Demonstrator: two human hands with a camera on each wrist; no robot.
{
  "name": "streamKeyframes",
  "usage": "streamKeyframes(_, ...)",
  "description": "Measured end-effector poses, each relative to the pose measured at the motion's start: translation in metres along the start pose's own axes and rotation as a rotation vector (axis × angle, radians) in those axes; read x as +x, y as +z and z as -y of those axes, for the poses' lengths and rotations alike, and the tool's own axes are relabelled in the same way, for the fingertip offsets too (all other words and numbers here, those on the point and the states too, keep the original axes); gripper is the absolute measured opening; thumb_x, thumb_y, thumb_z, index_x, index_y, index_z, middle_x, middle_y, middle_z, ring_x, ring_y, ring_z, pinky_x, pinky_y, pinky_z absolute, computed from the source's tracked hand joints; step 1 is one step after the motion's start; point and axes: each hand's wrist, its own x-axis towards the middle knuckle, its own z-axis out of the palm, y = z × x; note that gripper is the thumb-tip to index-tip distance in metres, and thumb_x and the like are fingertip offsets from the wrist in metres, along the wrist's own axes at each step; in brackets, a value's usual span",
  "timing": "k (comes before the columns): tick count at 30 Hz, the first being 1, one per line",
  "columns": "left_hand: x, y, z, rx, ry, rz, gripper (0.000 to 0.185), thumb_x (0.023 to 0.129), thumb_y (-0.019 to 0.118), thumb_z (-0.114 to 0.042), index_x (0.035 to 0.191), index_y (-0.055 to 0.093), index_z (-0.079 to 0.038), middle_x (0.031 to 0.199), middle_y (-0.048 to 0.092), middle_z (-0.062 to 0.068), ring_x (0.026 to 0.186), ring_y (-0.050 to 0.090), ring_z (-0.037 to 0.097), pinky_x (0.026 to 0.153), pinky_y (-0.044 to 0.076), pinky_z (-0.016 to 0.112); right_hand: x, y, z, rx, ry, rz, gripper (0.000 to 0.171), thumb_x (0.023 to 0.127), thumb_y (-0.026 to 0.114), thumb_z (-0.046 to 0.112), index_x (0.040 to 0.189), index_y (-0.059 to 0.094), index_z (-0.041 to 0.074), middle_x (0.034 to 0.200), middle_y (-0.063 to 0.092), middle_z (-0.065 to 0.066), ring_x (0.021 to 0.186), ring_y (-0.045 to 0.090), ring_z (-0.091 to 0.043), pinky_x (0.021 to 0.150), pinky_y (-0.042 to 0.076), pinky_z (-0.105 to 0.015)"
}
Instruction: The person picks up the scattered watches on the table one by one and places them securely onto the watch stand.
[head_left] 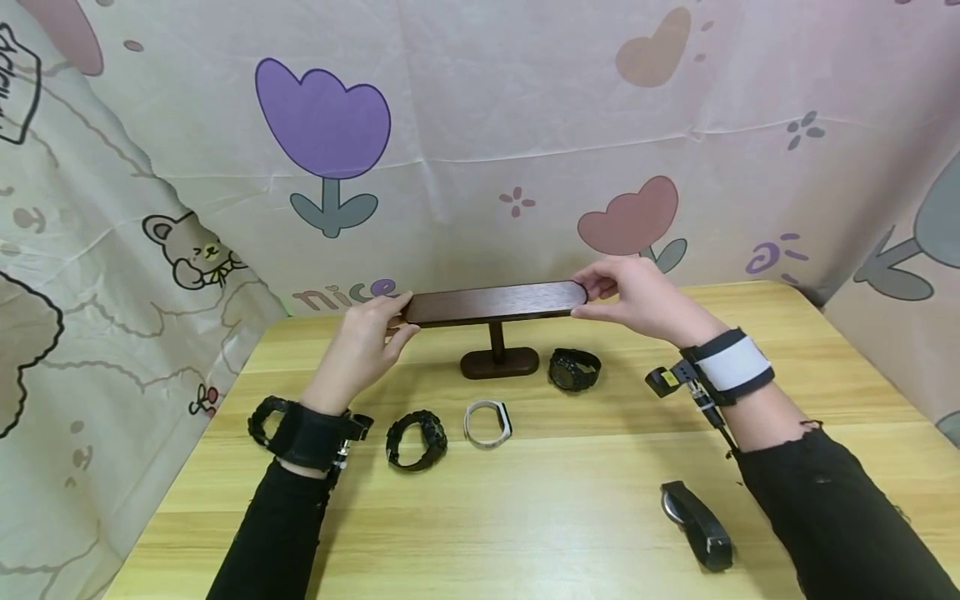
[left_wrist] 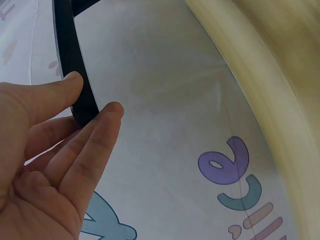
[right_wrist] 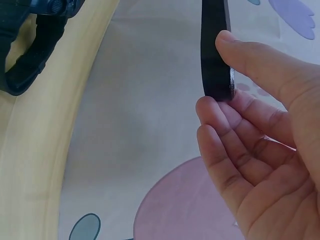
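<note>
Left hand (head_left: 367,337) and right hand (head_left: 637,296) each pinch an end of the T-stand's crossbar (head_left: 495,302), thumb against fingers, apparently steadying it level, watches lying loose on the table (head_left: 570,508).

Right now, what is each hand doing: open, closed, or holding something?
Left hand: pinches the left end of the dark brown wooden T-bar stand between thumb and fingers.
Right hand: pinches the stand's right end.
</note>
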Motion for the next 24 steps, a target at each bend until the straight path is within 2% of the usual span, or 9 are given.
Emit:
streamKeyframes(9,0.000,0.002,-0.007,-0.034,0.003,0.017,0.051,0.101,0.076,-0.013,0.146,0.062,0.006,0.123,0.073,0.025,0.101,0.078,0.034,0.086,0.066,0.044,-0.020,-0.003,0.003,-0.036,0.000,-0.040,0.041,0.090,0.090,0.023,0.124,0.077,0.005,0.106,0.074,-0.006,0.098,0.071,-0.021,0.092,0.060,-0.042)
streamKeyframes(16,-0.003,0.000,-0.012,-0.029,0.021,0.027,0.051,0.101,0.077,-0.015,0.145,0.063,0.005,0.124,0.074,0.025,0.100,0.077,0.034,0.084,0.066,0.043,-0.032,-0.003,0.005,-0.047,-0.001,-0.061,0.043,0.090,0.089,0.020,0.127,0.075,0.003,0.106,0.076,-0.008,0.098,0.072,-0.024,0.091,0.060,-0.046)
streamKeyframes(24,-0.005,-0.002,-0.016,-0.039,0.029,0.041,0.051,0.100,0.078,-0.014,0.145,0.063,0.005,0.129,0.072,0.027,0.100,0.079,0.033,0.085,0.067,0.042,-0.041,0.001,0.001,-0.060,-0.011,-0.106,0.041,0.093,0.087,0.022,0.129,0.076,0.007,0.106,0.076,-0.004,0.098,0.070,-0.018,0.087,0.056,-0.032)
